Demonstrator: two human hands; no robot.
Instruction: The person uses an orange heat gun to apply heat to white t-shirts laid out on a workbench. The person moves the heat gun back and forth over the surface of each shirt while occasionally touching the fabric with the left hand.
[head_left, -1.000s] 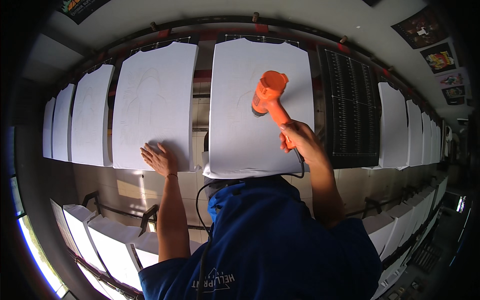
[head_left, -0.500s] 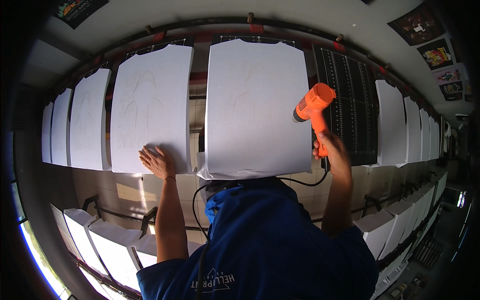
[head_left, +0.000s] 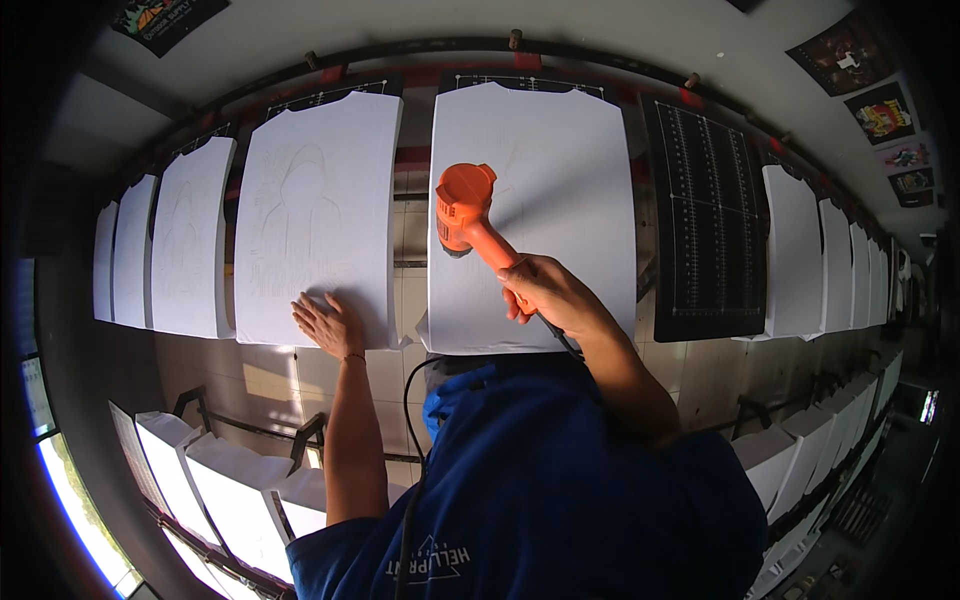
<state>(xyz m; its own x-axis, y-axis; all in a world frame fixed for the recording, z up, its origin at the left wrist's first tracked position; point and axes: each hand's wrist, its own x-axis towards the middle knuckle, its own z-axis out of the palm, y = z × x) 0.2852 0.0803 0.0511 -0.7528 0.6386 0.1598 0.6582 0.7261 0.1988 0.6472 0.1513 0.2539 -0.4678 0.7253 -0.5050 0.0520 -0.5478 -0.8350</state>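
Observation:
My right hand (head_left: 548,293) grips an orange heat gun (head_left: 472,215) by its handle, with the dark nozzle pointing down over the left part of a white shirt (head_left: 560,250) in front of me. That shirt is stretched on a board; faint print lines near its middle are partly hidden by the gun. My left hand (head_left: 330,322) lies flat, fingers spread, on the lower edge of a neighbouring white shirt (head_left: 350,220), which carries a faint outline of a hooded figure. A black cord (head_left: 408,400) runs from the gun's handle past my body.
A bare black board with white ruled marks (head_left: 708,220) stands right of my shirt. More white shirts on boards (head_left: 190,240) continue along the rack to both sides. Behind me is another row of white shirts (head_left: 235,490). A dark rail (head_left: 430,45) runs along the far side.
My right hand has swung the heat gun leftward, from the shirt's right edge to above its left part. My left hand remains flat on the neighbouring shirt. The whole view has shifted slightly.

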